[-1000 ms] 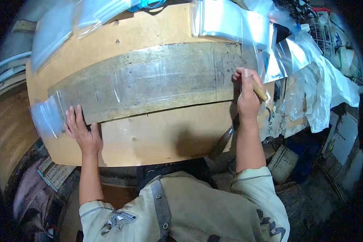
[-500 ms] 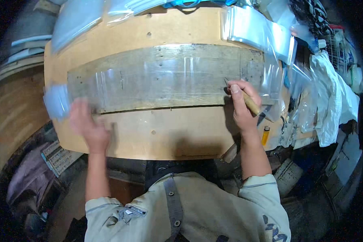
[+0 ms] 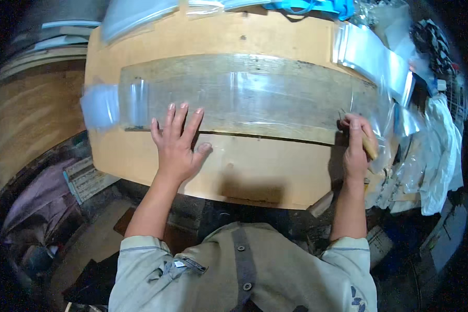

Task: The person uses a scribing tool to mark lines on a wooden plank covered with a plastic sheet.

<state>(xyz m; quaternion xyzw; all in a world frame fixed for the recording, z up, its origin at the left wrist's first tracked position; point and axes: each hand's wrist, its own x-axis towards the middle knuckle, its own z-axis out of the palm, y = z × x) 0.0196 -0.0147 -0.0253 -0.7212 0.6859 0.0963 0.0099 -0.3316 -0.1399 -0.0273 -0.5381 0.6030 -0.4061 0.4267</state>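
Note:
A long, worn grey-brown board lies across the wooden table, with clear plastic film stretched along it. My left hand is open, palm down with fingers spread, its fingertips over the film at the board's near edge. Near the board's right end, my right hand is closed around a wooden-handled pointed tool. Its thin metal tip pokes out above my fingers, close to the film; whether it touches cannot be seen. At the board's left end hangs a bunched piece of bluish-clear plastic.
Stacked clear plastic sheets sit at the table's far left. Shiny plastic bags are piled at the far right, with a bright blue item behind. A white plastic sack hangs beyond the right edge. The table's near edge faces my body.
My left hand has come right from the board's left end and now rests flat, fingers spread. The right hand still grips the tool near the right end. The whole view has shifted.

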